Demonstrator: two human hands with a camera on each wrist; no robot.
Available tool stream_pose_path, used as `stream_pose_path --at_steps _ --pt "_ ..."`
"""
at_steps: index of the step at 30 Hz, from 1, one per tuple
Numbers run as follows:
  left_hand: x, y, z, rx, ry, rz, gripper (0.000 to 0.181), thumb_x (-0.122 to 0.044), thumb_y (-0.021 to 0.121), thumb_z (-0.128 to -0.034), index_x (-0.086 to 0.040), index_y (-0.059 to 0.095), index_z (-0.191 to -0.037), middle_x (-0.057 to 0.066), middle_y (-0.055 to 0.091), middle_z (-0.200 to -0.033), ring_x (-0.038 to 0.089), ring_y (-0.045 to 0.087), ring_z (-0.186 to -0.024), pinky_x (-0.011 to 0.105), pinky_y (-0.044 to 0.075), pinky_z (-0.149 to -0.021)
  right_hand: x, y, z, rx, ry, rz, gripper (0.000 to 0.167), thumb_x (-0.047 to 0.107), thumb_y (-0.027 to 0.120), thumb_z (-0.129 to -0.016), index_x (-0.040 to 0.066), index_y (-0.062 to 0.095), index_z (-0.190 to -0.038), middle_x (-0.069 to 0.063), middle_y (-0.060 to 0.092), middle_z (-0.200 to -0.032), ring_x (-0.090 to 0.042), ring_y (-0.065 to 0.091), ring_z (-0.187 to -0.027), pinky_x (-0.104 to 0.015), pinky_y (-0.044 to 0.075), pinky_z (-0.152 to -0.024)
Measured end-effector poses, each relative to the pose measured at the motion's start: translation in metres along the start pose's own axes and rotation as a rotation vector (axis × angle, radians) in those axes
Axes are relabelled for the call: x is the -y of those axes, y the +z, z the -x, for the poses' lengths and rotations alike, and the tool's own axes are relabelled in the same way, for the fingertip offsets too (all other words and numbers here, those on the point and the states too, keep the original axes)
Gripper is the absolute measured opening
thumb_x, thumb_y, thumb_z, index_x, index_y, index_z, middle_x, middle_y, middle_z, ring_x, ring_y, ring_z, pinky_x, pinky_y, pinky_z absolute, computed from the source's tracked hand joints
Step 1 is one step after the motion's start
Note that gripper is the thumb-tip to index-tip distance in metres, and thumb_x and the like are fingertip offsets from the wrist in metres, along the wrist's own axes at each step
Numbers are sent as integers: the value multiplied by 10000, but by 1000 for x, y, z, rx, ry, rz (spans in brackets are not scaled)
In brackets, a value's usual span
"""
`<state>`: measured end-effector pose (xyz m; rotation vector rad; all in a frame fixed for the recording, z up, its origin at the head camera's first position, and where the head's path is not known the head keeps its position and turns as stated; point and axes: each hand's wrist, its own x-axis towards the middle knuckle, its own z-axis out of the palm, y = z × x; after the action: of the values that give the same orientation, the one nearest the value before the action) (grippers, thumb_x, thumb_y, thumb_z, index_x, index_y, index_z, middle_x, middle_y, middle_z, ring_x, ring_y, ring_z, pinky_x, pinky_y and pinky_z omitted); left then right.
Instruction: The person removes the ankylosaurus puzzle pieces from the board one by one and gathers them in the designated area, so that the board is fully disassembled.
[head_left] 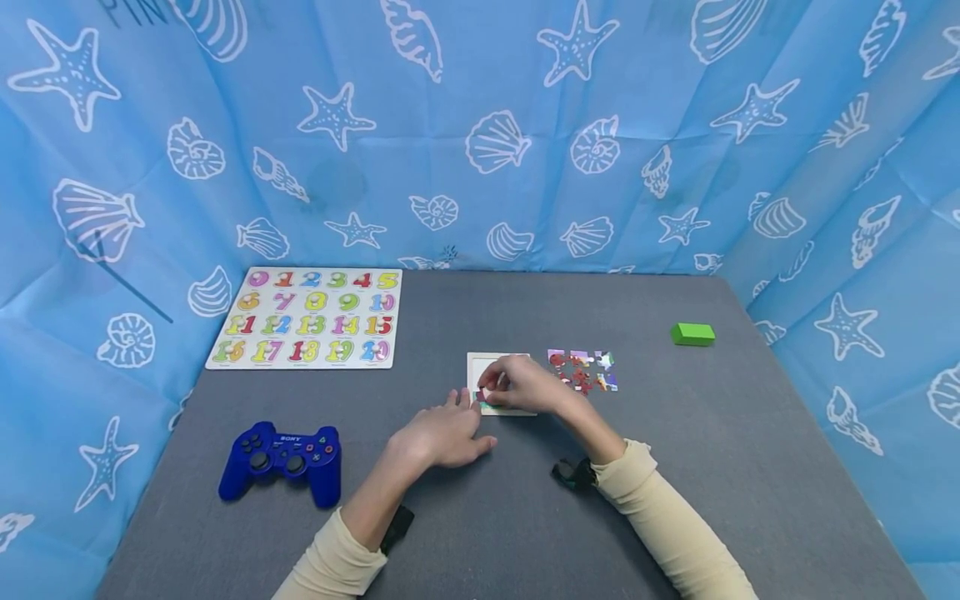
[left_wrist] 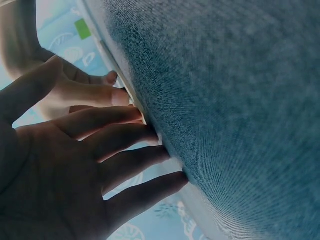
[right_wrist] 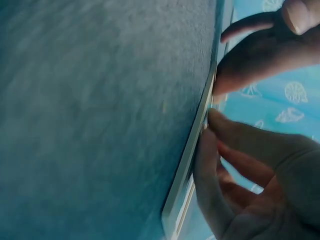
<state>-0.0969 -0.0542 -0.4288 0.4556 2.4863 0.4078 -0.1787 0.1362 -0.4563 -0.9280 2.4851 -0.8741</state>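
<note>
A small jigsaw puzzle board with a pale raised rim lies flat on the table, several coloured pieces showing along its lower part. My right hand reaches over it, thumb and fingers pinching a dark reddish puzzle piece at the lower left inside the rim. Most of that piece is hidden by the fingers. My left hand lies palm down with fingers extended, fingertips touching the board's left edge. Right of the board are several loose jigsaw pieces, mostly red and purple.
On the left lie a number puzzle board and, nearer, a blue game controller. A green block sits at the far right. Blue shell-patterned curtains border the back and sides of the grey table.
</note>
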Motion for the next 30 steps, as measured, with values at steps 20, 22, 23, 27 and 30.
stream_pose_path --at_steps 20,22,23,27,30 --pt "2 -1 0 -7 -57 130 873 -506 604 -1096 37 271 -1693 263 274 -1779 378 296 -1676 597 335 -1323 4 0 -5 24 110 -87 224 15 848 -917 23 665 -1047 -83 698 -951 -91 613 -825 -201 526 -723" --pt "3 -2 0 -3 -68 140 871 -512 607 -1094 27 278 -1694 254 270 -1784 381 312 -1669 594 338 -1323 3 0 -4 28 105 -102 222 7 834 -926 29 648 -1043 -79 686 -942 -94 605 -820 -202 517 -717" --pt "3 -2 0 0 -70 140 870 -515 605 -1094 24 280 -1695 249 268 -1787 381 316 -1668 592 339 -1323 3 0 -3 29 96 -110 221 7 829 -931 30 639 -1041 -75 678 -937 -96 601 -820 -203 513 -716" --pt "4 -2 0 3 -66 138 861 -518 599 -1096 18 289 -1694 246 267 -1788 385 319 -1666 593 342 -1321 -1 -3 1 38 53 -182 170 -11 775 -964 16 624 -1036 -81 665 -937 -115 615 -849 -215 521 -738" --pt "4 -2 0 3 -61 142 856 -515 601 -1095 13 293 -1694 248 267 -1787 381 317 -1667 590 344 -1320 -4 -5 4 42 27 -235 120 -22 735 -990 1 630 -1043 -104 684 -953 -137 639 -870 -222 537 -749"
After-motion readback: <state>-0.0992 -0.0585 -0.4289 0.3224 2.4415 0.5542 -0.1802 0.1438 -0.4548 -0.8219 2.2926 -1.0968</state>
